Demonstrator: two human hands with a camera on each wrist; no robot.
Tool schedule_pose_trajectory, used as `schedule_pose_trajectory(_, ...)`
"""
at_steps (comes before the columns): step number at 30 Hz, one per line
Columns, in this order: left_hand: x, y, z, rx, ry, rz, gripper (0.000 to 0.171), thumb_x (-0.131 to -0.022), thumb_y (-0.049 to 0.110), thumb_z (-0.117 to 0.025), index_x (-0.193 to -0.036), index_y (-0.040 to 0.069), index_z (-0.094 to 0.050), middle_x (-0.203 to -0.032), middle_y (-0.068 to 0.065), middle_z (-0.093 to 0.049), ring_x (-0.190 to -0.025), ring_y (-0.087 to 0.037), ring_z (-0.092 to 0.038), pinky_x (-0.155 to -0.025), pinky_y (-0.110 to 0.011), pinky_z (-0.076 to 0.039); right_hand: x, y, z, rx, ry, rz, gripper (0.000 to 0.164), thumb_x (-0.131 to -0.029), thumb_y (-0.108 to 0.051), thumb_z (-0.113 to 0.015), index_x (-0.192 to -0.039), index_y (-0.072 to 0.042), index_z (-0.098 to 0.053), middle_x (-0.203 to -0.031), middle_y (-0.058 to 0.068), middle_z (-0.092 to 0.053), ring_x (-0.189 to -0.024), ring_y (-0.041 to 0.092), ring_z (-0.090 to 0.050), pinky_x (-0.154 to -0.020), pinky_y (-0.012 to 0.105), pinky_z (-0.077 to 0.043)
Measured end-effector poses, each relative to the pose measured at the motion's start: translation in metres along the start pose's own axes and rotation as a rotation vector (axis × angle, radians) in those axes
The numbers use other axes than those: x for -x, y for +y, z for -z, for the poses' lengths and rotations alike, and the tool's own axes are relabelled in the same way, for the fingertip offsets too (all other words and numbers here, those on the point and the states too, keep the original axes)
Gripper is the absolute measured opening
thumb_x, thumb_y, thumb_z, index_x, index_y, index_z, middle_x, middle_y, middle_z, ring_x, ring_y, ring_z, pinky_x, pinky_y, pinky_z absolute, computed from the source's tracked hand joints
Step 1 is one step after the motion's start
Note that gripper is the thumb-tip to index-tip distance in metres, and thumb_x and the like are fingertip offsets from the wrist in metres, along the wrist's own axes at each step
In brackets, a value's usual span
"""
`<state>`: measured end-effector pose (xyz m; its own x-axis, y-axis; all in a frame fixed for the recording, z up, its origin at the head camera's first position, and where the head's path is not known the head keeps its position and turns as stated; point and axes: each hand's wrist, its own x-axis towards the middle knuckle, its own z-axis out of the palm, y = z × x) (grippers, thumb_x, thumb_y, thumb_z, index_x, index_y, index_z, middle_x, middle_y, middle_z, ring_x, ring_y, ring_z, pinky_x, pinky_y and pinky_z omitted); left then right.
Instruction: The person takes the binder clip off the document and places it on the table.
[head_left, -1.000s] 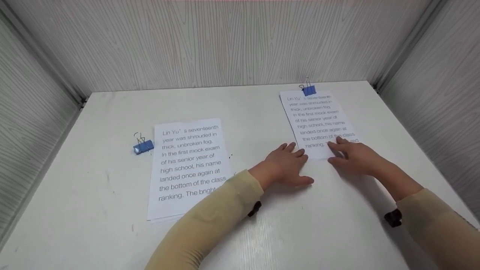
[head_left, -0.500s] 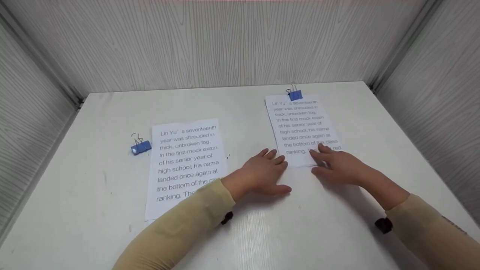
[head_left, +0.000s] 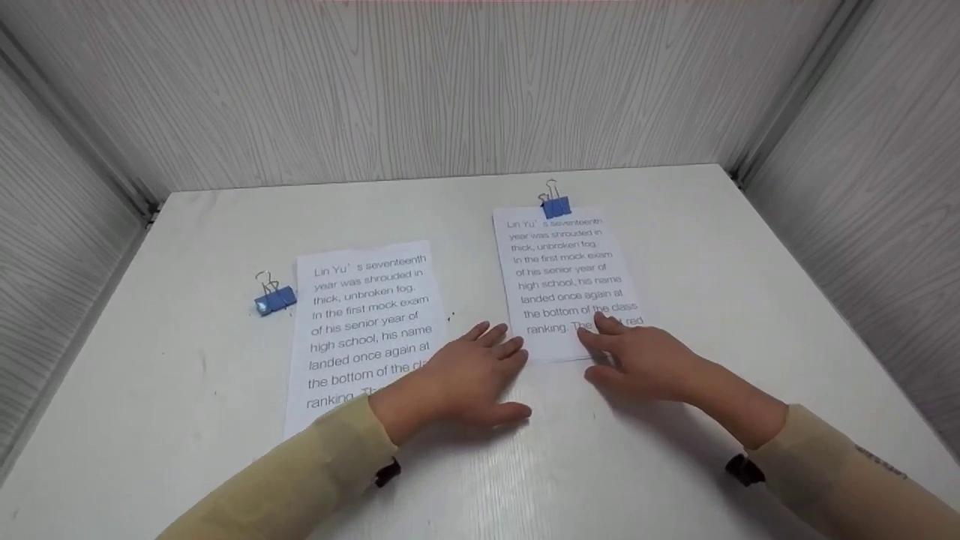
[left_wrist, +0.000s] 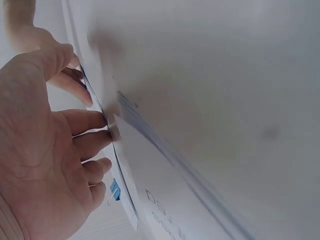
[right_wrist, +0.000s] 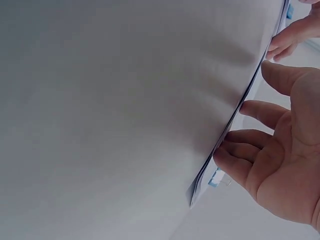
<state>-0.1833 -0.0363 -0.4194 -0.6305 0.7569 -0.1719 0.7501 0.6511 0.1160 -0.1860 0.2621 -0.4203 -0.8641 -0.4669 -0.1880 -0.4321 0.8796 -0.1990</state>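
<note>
A stack of printed paper (head_left: 559, 349) lies right of centre, with a blue binder clip (head_left: 556, 207) gripping its far edge. My right hand (head_left: 649, 364) lies over its near right part, fingertips on the sheet and thumb by the near edge. At the near left corner my left hand (head_left: 465, 382) has its fingers outstretched, the tips touching the stack's edge. Both wrist views show the fingers of the left hand (left_wrist: 50, 145) and right hand (right_wrist: 280, 155) against the thin side of the stack. Neither hand grasps anything.
A second paper stack (head_left: 367, 259) with the same text lies on the left, its near right part hidden by the left arm. Beside its upper left corner another blue binder clip (head_left: 276, 300) sits. Grey wood-patterned panels (head_left: 450, 90) border the white table (head_left: 187, 360).
The clipped stack has slid left and towards me, and both hands have moved along with it. The left stack and its clip have shifted only slightly in view.
</note>
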Motion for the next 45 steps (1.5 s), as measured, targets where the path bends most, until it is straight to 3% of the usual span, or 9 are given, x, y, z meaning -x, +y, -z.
schedule_pose_trajectory(10, 0.044, 0.002, -0.010, -0.005, 0.024, -0.026, 0.083, -0.101, 0.066, -0.051, -0.159, 0.006, -0.048, -0.165, -0.012, -0.044, -0.158, -0.034, -0.030, -0.130, -0.047, -0.016, 0.008, -0.035, -0.008, 0.081, 0.041, 0.118, 0.059, -0.101, -0.038, -0.068, -0.153, -0.012, -0.059, -0.154, 0.025, -0.053, -0.123, 0.045, -0.067, -0.092, 0.056, -0.059)
schedule_pose_trajectory(25, 0.080, 0.010, -0.016, 0.005, 0.050, -0.054, 0.083, -0.100, 0.064, -0.054, -0.155, 0.002, -0.053, -0.162, -0.017, -0.048, -0.155, -0.034, -0.037, -0.129, -0.047, -0.023, 0.021, -0.061, -0.019, 0.100, 0.075, 0.216, 0.058, -0.099, -0.043, -0.071, -0.148, -0.012, -0.065, -0.149, 0.025, -0.058, -0.102, 0.041, -0.076, -0.076, 0.048, -0.061)
schedule_pose_trajectory(30, 0.087, 0.013, -0.015, -0.019, 0.053, -0.067, 0.082, -0.100, 0.065, -0.054, -0.153, 0.002, -0.055, -0.159, -0.017, -0.050, -0.153, -0.034, -0.040, -0.129, -0.047, -0.023, 0.026, -0.068, -0.019, 0.096, 0.067, 0.221, 0.058, -0.098, -0.043, -0.071, -0.147, -0.012, -0.065, -0.149, 0.025, -0.059, -0.097, 0.041, -0.077, -0.073, 0.047, -0.061)
schedule_pose_trajectory(38, 0.087, 0.011, -0.017, -0.048, 0.061, -0.066, 0.079, -0.101, 0.067, -0.052, -0.151, 0.006, -0.060, -0.156, -0.012, -0.056, -0.151, -0.030, -0.044, -0.129, -0.048, -0.020, 0.028, -0.075, -0.017, 0.100, 0.050, 0.228, 0.059, -0.098, -0.043, -0.071, -0.147, -0.011, -0.066, -0.149, 0.025, -0.059, -0.110, 0.040, -0.074, -0.074, 0.047, -0.061)
schedule_pose_trajectory(45, 0.073, -0.009, 0.001, 0.002, 0.209, -0.044, 0.074, -0.104, 0.064, -0.051, -0.150, 0.007, -0.060, -0.149, -0.011, -0.062, -0.142, -0.030, -0.055, -0.127, -0.056, -0.022, 0.027, -0.077, -0.016, 0.097, 0.028, 0.221, 0.059, -0.099, -0.043, -0.071, -0.149, -0.013, -0.064, -0.151, 0.024, -0.058, -0.106, 0.039, -0.076, -0.077, 0.048, -0.062)
